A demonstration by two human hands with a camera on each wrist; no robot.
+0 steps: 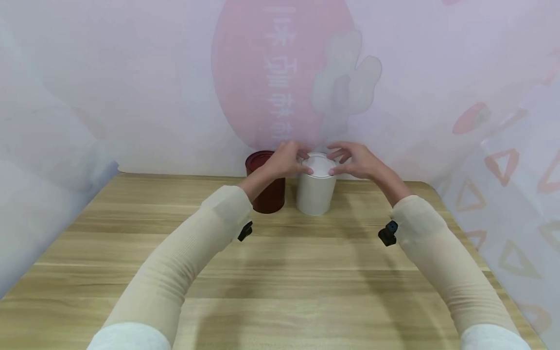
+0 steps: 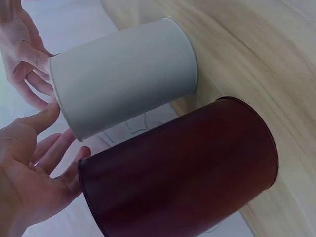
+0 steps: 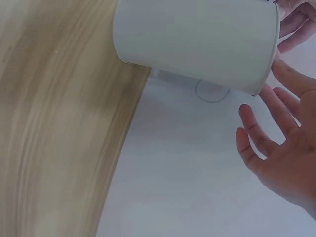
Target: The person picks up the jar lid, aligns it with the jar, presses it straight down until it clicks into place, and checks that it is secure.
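White can [image 1: 316, 189] upright at far desk [image 1: 280, 272] edge, red can [image 1: 268, 187] just left. Left hand [image 1: 286, 160] and right hand [image 1: 356, 160] at lid rim, fingers loose, not gripping. Lid on; lift not yet done.

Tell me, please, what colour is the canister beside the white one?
Dark red canister, clearest in the left wrist view, beside the white canister.
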